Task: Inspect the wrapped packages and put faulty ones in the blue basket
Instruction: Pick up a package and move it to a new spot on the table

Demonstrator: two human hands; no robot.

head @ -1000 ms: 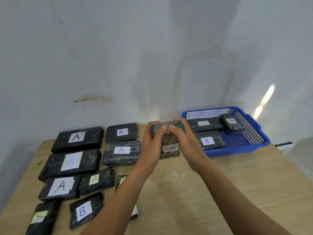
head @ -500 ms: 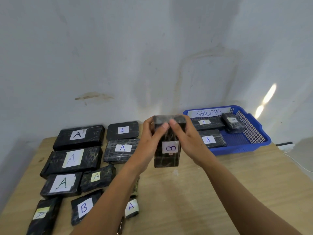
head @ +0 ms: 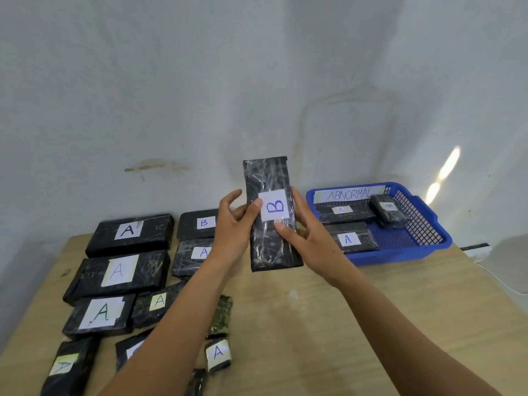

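- Held upright above the wooden table (head: 328,324), clear of the surface: a black wrapped package (head: 271,241) with a white label (head: 274,205) bearing a blue "B" turned on its side.
- Gripped from both long edges: left hand (head: 233,227) at 9 o'clock of the package, thumb tip on the label's left edge, other fingers behind the package and partly hidden.
- At 3 o'clock of the package, right hand (head: 307,235), thumb pressed on the front just below the label, fingers curled round the right edge, tips out of sight.
- Clear film over the black wrap, wrinkled and glossy; small loose tab at the upper right corner.
- At 3 o'clock of the held package, near the wall: blue basket (head: 423,247) with a strip reading "ABNORMAL" on its back rim.
- Inside the basket: two flat packages marked "A" (head: 351,240), and a smaller package (head: 390,214) lying across the back one.
- From 7 to 9 o'clock on the table: rows of black packages (head: 125,235), mostly labelled "A", one "B" package (head: 197,224) at the back.
- Near 6 o'clock, a small "A" package (head: 218,354) standing beside the left forearm.
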